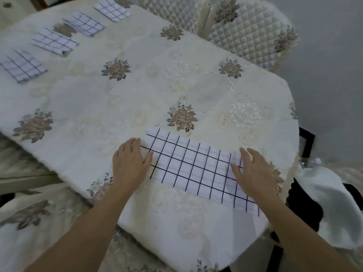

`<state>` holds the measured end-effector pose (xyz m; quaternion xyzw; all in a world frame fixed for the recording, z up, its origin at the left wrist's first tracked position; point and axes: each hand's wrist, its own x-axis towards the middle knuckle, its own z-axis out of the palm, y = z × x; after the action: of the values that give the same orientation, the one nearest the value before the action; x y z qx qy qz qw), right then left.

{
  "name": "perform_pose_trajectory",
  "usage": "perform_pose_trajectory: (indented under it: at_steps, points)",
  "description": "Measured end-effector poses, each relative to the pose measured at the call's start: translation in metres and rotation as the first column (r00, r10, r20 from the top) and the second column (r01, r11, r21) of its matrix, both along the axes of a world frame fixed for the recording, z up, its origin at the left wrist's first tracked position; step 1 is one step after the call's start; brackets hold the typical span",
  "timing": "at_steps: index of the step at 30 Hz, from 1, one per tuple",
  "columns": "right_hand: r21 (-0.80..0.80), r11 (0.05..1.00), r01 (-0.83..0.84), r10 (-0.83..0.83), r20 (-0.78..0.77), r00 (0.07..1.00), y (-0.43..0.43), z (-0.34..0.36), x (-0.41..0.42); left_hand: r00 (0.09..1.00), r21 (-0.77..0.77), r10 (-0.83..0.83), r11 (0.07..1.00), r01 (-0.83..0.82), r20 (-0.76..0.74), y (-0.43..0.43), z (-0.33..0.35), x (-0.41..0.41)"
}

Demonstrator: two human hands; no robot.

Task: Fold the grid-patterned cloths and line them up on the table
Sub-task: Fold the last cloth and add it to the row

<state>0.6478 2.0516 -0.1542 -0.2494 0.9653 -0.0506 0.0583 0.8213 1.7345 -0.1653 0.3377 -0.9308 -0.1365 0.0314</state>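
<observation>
A white cloth with a black grid (196, 169) lies as a long folded strip near the table's front edge. My left hand (130, 161) rests flat on its left end, fingers spread. My right hand (253, 173) lies flat on its right end, fingers also apart. Neither hand grips the fabric. Several folded grid cloths form a row along the far left side of the table: one (22, 65) nearest, then another (54, 42), a third (84, 24) and the farthest (113, 9).
The table wears a cream tablecloth with brown embroidered flowers (117, 99). Quilted chairs (245, 30) stand behind the far edge. A white cloth (330, 201) is draped over a dark object at the right, off the table.
</observation>
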Motion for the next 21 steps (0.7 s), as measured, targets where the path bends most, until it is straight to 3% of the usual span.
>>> perform_pose_trajectory:
  at_steps: [3,9,15,21]
  points:
    - [-0.099,0.957,-0.271,0.277,0.045,0.960,-0.055,0.004,-0.023,0.990,0.016,0.140,0.990,-0.140,-0.032,0.007,0.002,0.007]
    - [-0.226,0.716,-0.661,0.695,0.140,0.705,-0.151,0.002,-0.048,0.890,0.124,0.455,0.885,-0.449,-0.019,0.028,-0.001,0.026]
    - [-0.191,0.447,-0.874,0.891,0.185,0.415,-0.225,0.007,-0.065,0.782,0.206,0.623,0.768,-0.606,-0.023,0.039,-0.001,0.021]
    - [-0.100,0.167,-0.981,0.961,0.238,0.139,-0.299,0.008,-0.055,0.769,0.262,0.638,0.748,-0.610,-0.031,0.039,-0.002,0.010]
